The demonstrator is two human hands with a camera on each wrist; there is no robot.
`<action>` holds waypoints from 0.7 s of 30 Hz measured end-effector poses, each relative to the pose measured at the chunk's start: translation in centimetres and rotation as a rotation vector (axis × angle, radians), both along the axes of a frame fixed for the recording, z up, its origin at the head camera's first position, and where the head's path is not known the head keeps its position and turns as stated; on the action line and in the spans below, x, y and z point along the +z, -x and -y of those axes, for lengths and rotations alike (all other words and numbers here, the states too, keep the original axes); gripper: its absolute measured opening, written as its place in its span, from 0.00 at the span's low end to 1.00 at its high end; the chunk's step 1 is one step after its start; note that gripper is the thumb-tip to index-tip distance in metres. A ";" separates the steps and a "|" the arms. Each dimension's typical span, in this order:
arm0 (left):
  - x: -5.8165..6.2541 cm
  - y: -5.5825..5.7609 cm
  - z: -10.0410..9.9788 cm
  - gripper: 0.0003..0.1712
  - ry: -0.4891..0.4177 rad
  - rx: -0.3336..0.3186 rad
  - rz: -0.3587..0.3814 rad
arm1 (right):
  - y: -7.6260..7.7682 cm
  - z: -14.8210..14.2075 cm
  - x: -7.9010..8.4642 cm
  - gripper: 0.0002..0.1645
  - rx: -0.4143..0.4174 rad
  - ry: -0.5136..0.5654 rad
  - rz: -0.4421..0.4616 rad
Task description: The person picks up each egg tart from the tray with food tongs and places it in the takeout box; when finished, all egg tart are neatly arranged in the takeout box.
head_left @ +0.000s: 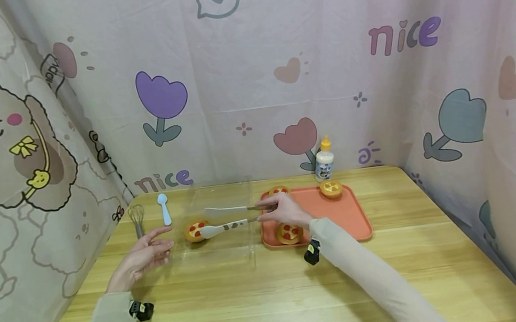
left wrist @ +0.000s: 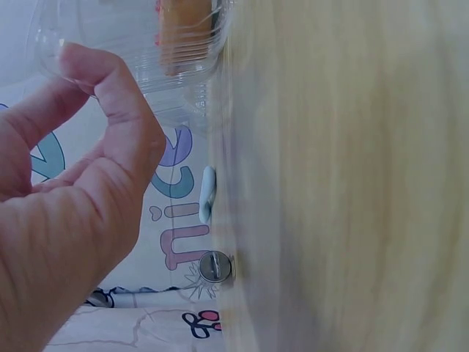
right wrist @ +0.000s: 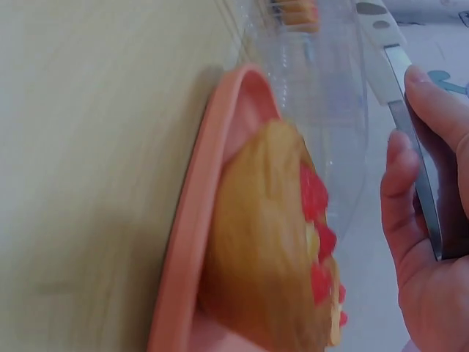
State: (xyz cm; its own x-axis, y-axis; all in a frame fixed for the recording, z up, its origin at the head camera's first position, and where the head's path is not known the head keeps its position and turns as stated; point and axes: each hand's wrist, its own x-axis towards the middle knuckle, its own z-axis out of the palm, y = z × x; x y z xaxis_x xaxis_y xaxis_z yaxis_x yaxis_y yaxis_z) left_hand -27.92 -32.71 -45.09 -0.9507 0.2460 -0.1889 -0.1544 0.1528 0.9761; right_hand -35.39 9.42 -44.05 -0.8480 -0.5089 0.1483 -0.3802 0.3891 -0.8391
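My right hand (head_left: 285,208) holds a pair of tongs (head_left: 227,228) with white, spotted ends and metal arms. The tongs' arms are spread, reaching left over a clear plastic container (head_left: 235,252). In it sits a tart (head_left: 194,232) with red pieces on top, and the nearer tong end overlaps its right edge. My left hand (head_left: 141,258) is at the container's left side, fingers loosely bent; in the left wrist view a fingertip (left wrist: 72,59) overlaps the clear wall. Close below the right hand, another red-topped tart (right wrist: 256,235) lies on an orange tray (right wrist: 194,220).
Farther back on the tray are a red-topped tart (head_left: 279,190) and a yellow-topped tart (head_left: 331,189). A white bottle with a yellow cap (head_left: 324,163) stands behind it. A whisk (head_left: 136,216) and a light-blue spoon (head_left: 164,207) lie at the back left. Printed curtains (head_left: 228,78) surround the table.
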 end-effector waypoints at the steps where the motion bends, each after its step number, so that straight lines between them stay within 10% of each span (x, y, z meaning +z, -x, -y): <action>1: 0.0 0.0 0.0 0.43 0.001 0.001 0.000 | 0.0 -0.3 0.0 0.26 0.011 0.008 0.012; 21: 0.2 0.2 0.0 0.42 -0.046 -0.010 0.019 | -1.2 -7.1 -0.5 0.28 -0.026 0.062 0.059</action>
State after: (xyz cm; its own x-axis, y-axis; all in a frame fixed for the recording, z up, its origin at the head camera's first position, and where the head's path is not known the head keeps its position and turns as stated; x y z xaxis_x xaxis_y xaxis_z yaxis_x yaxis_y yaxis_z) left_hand -28.09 -32.75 -44.88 -0.9446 0.2639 -0.1953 -0.1719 0.1091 0.9790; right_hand -34.23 16.47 -44.56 -0.8691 -0.4777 0.1283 -0.3197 0.3445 -0.8827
